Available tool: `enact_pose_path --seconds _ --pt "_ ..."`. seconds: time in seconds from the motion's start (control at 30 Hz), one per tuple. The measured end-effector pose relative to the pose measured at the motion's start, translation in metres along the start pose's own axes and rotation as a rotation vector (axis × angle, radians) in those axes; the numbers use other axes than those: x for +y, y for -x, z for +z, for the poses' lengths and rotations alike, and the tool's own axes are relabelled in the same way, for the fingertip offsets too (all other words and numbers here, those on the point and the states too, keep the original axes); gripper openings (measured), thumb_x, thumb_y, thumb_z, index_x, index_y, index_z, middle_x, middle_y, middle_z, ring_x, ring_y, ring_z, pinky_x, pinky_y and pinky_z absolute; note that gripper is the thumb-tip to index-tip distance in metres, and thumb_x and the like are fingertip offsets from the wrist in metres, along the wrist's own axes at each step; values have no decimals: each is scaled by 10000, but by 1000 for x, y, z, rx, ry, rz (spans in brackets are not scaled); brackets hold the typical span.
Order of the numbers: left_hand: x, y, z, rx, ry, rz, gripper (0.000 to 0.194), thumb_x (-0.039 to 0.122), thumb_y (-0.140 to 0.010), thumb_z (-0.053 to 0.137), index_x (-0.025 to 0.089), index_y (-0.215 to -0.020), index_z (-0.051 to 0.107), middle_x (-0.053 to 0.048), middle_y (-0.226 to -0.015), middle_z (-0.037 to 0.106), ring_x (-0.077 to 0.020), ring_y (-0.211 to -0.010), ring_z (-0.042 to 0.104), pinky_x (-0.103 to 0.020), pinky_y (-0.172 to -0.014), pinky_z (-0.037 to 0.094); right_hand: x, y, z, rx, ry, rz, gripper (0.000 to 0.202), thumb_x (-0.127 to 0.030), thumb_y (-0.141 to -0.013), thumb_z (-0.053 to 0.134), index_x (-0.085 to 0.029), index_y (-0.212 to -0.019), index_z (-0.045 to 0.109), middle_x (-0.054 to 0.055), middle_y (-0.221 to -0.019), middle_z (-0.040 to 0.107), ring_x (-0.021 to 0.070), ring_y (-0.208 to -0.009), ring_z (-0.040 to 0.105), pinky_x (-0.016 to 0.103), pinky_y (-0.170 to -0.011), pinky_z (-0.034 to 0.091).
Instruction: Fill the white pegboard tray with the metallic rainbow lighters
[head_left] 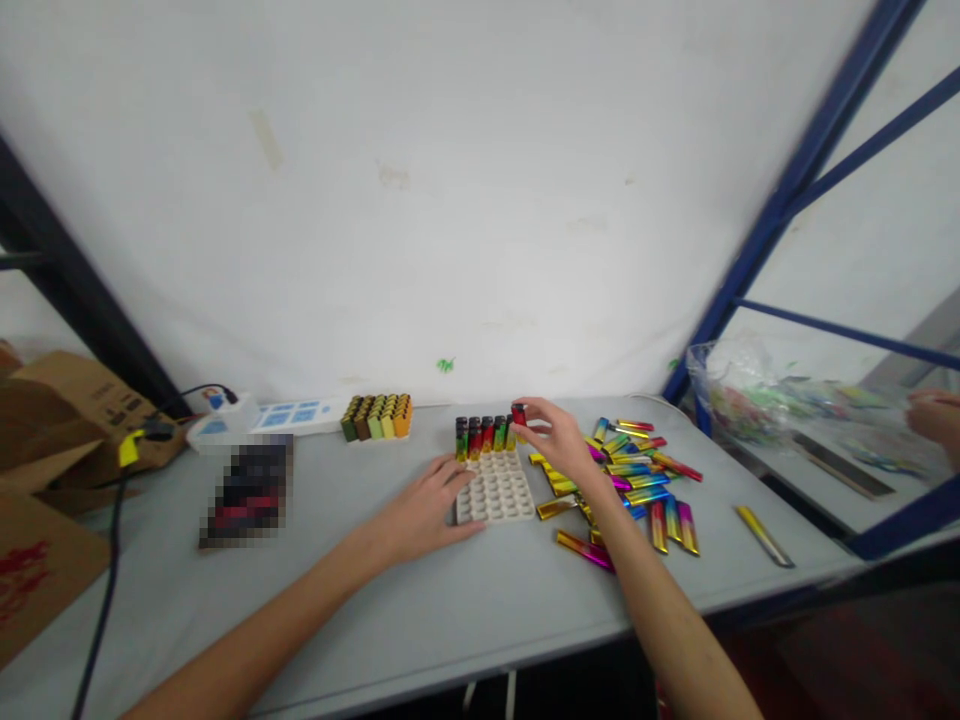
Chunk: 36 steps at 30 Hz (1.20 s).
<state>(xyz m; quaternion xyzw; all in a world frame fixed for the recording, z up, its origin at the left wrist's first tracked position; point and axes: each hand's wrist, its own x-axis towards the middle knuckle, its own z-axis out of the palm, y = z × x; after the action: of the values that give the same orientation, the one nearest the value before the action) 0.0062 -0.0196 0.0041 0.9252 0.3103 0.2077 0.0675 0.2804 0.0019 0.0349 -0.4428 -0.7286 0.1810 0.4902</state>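
My right hand (553, 434) pinches a red lighter (519, 414) with a black top, held upright at the right end of the back row. Below it stands a white tray (499, 490) with rows of round holes. Several black-topped lighters (487, 434) in red, green and yellow stand upright along its back edge. My left hand (431, 508) grips the tray's left side, thumb at the front corner and fingers over the edge. Right of the tray, a loose pile of shiny metallic rainbow-coloured cases (637, 480) lies partly behind my right forearm.
Against the wall stands a filled tray of yellow and dark lighters (377, 417). A power strip (296, 415), a pixelated dark item (251, 492) and cardboard boxes (45, 560) are leftward. One case (765, 537) lies apart. Another person's hand (934, 420) shows beyond the blue frame (780, 215).
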Motion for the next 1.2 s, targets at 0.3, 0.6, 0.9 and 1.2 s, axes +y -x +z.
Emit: enact_pose_path --seconds 0.3,0.6,0.9,1.2 --pt "3 0 -2 -43 -12 -22 601 534 -879 713 181 -1347 577 -129 -1327 601 -328 -1369 448 -478 -1165 409 -8 1 6 -58 127 -110 281 -332 -924 629 -222 -1182 648 50 -1036 723 172 -896 691 328 -846 587" --pt "0 1 1 -18 -13 1 591 545 -892 697 210 -1361 566 -116 -1332 598 -327 -1373 448 -488 -1165 412 -17 4 13 -124 134 -55 449 -275 -940 544 -204 -1380 493 -36 -779 607 117 -621 578 242 -645 488" --pt "-1 1 3 -19 -25 5 601 551 -892 696 198 -1359 564 -120 -1333 596 -322 -1378 444 -484 -1175 402 -12 6 19 -188 163 -88 332 -223 -998 472 -219 -1329 495 44 -1053 722 167 -829 672 287 -747 513" --pt "2 -1 -1 -29 -13 -4 589 526 -872 729 182 -1327 582 -120 -1306 616 -329 -1364 457 -482 -1166 413 -14 6 23 -245 257 -189 268 -195 -1007 513 -221 -1270 559 85 -1157 685 206 -1045 655 374 -935 537"
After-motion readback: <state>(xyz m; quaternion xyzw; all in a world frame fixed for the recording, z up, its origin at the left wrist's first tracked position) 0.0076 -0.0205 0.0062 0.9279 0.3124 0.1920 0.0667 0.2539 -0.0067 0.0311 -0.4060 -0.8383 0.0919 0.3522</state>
